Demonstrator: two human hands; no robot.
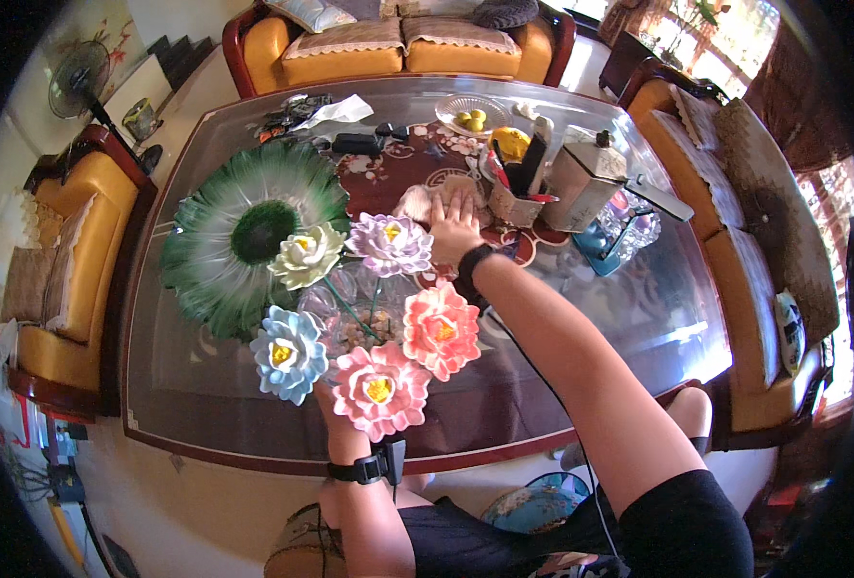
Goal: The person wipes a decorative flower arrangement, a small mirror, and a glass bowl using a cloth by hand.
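Observation:
My right hand [456, 224] reaches across the glass-topped table [651, 347] and holds a beige cloth [470, 189] down under its spread fingers. The cloth is bunched on both sides of the hand. My left hand [337, 419] is by the near edge, below an arrangement of artificial lotus flowers. A pink flower [380, 390] and a blue flower [290, 354] hide most of its fingers, so what they touch cannot be seen. A coral flower [441, 330], a lilac flower [389, 243] and a pale green flower [308, 255] rise from a clear glass vase [322, 300] holding small pebbles.
A large green petal-edged dish [203, 246] lies left. Right of the cloth stand a holder [512, 206] with remotes, a lidded hexagonal box [586, 177] and a blue stand [604, 249]. Behind are a glass plate [495, 108] with yellow fruit, a black case [356, 144] and paper [340, 110].

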